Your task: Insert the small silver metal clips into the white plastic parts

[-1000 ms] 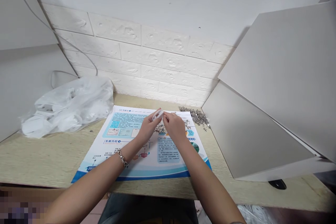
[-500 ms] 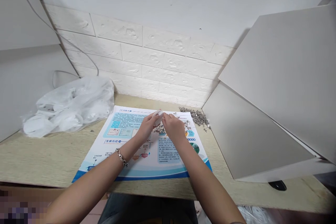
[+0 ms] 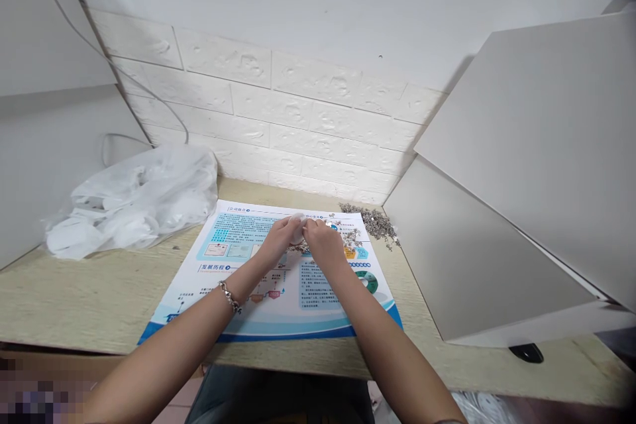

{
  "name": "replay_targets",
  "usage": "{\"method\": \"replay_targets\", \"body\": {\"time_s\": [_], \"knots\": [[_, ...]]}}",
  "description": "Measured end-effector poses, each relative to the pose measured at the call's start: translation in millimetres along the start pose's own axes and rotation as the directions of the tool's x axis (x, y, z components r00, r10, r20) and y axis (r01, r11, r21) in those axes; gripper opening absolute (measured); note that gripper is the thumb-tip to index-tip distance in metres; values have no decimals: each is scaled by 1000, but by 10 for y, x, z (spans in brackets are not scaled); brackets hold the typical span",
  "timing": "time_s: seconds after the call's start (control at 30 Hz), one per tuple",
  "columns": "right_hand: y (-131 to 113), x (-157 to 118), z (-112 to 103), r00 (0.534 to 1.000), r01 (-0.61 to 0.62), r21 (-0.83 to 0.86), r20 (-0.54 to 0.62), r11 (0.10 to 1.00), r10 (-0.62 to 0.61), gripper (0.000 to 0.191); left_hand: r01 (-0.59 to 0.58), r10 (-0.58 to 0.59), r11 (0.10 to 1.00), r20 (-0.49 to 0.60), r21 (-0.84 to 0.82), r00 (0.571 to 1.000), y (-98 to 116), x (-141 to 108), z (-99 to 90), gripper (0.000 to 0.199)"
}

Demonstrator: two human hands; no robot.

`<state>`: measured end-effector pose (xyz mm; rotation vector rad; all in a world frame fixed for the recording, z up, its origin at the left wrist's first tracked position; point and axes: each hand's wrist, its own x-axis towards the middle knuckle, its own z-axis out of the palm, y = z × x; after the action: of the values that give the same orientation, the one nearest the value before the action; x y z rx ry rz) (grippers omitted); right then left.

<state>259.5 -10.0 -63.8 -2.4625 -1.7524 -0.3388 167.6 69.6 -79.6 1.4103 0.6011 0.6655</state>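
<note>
My left hand [image 3: 281,238] is closed on a small white plastic piece [image 3: 297,233], rounded and mostly covered by fingers. My right hand [image 3: 322,238] meets it at its right edge, thumb and fingers pinched together. Whatever is between those fingertips is too small to make out. Beneath both hands lies a printed poster [image 3: 223,318] with blue bands and Chinese text. Small silvery metal parts [image 3: 352,237] are scattered on the poster beside my right hand, and some more show under the white piece.
A bigger heap of metal parts [image 3: 375,222] lies at the poster's back right corner. On the left, a clear plastic bag [image 3: 144,199] holds white pieces. White panels [image 3: 497,258] stand at the right, a brick-patterned wall [image 3: 298,112] behind. A black object [image 3: 527,352] shows under the right panel.
The white piece has turned in my fingers and shows less of its face. My right hand has shifted slightly left, with its fingers closer together.
</note>
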Motion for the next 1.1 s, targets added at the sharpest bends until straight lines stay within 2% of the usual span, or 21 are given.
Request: {"method": "replay_targets", "body": {"time_s": [0.37,0.6,0.67,0.77,0.87,0.93,1.0,1.1], "knots": [[24,28,59,995,-87,163,-27,983,93,22,20,-17,998,55,-53,998,-4,-9,18,33],[9,28,53,987,-114,344,-65,932,145,26,70,-70,987,9,-147,998,51,-25,42,26],[9,33,66,984,-84,452,-104,888,147,27,96,-100,974,-8,-204,995,89,-27,37,23],[27,52,96,974,-56,635,-134,770,181,26,145,-157,945,-20,-295,987,126,-19,25,21],[59,81,122,961,-113,762,-79,638,264,23,179,-196,912,-9,-368,981,126,-3,20,22],[81,97,133,953,-153,792,-40,591,301,25,204,-221,895,5,-397,975,112,6,22,22],[97,105,140,950,-168,783,-32,599,309,29,217,-232,893,10,-393,973,97,10,22,21],[109,98,142,961,-146,705,-65,694,268,32,219,-229,903,16,-369,973,89,4,22,22]]}}
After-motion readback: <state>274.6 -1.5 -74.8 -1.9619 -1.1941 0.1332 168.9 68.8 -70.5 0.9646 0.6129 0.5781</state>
